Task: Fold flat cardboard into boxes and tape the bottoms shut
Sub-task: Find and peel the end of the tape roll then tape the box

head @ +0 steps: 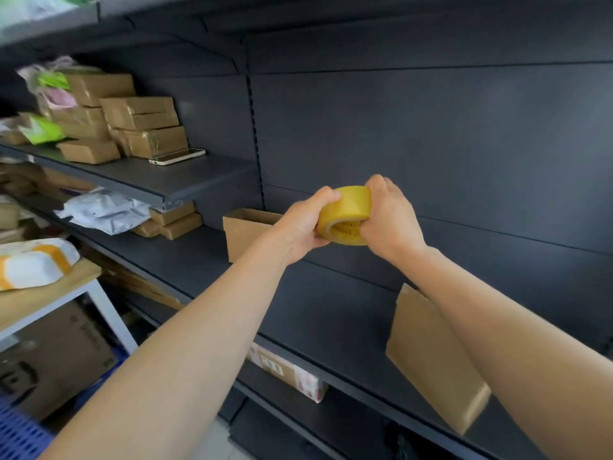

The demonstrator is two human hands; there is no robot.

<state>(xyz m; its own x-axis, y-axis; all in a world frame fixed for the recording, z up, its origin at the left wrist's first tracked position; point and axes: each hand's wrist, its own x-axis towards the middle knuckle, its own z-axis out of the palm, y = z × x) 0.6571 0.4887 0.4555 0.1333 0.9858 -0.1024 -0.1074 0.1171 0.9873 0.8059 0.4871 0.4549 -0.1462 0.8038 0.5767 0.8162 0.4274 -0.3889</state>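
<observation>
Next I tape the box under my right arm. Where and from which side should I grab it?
Take the box by its upper far corner, from above with the left hand. It leans tilted on the shelf, that corner sticks up free, and your right forearm covers the near edge.

Dark grey metal shelving (431, 134) with slotted uprights fills the wall; white-framed wooden table (49, 293) at left, blue plastic crate (20, 433) below, light even.
</observation>
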